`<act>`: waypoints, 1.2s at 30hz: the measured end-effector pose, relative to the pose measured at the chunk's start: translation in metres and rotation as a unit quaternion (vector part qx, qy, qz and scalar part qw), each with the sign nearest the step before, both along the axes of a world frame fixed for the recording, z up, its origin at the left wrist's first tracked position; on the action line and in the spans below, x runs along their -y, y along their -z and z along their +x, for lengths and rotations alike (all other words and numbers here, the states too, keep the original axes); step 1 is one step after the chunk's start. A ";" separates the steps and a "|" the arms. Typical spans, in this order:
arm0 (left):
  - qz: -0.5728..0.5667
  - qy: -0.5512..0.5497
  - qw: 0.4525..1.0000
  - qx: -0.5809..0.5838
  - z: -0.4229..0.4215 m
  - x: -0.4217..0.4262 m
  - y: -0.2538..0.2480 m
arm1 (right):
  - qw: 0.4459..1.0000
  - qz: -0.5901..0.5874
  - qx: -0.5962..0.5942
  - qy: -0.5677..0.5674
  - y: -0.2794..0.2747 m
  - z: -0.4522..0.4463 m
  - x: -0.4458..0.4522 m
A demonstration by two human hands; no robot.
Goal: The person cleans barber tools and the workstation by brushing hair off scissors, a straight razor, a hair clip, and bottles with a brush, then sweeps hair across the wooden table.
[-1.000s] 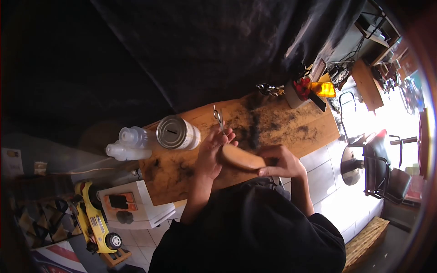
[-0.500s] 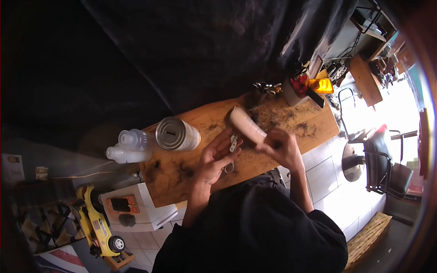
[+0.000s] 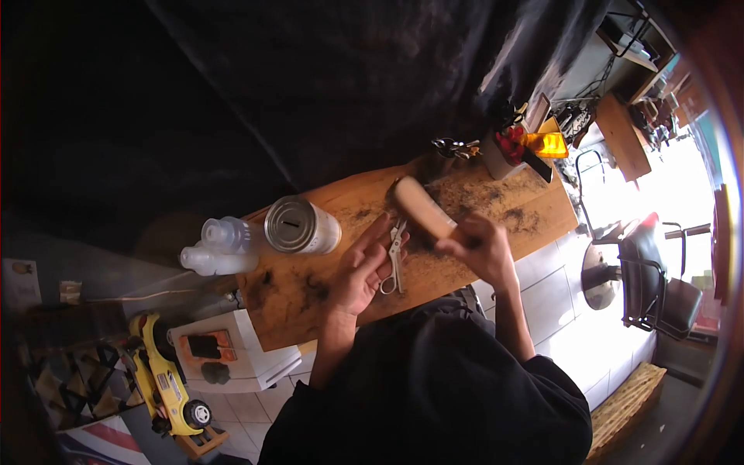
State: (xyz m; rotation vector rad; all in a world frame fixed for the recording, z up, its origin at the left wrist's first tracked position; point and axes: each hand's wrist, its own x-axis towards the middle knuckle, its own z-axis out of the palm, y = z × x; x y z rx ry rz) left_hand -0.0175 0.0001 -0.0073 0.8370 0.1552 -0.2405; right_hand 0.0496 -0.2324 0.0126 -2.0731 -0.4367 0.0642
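Note:
My right hand [image 3: 482, 246] grips the end of a wooden-backed brush [image 3: 422, 206], held tilted above the table with its pale back facing up. Small metal scissors [image 3: 394, 260] hang at the fingers of my left hand [image 3: 363, 271], whose palm faces up with the fingers stretched. The scissors' ring handles point toward my body. Below both hands lies a wooden table [image 3: 353, 203] strewn with dark hair-like clippings.
A tin with a slotted lid [image 3: 293, 225] and white plastic bottles [image 3: 211, 260] stand left. At the far right end are a holder [image 3: 497, 159] with red and yellow items and metal tools [image 3: 456, 147]. A black chair [image 3: 647, 271] stands right, a yellow toy car [image 3: 167, 380] lower left.
The brush has swung up and away from my left palm, its free end now pointing to the back. The scissors have turned so their handles point toward my body.

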 end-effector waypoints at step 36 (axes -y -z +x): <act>-0.100 -0.073 0.990 -0.070 0.006 0.004 -0.011 | 0.917 -0.012 -0.110 -0.383 -0.014 -0.002 0.013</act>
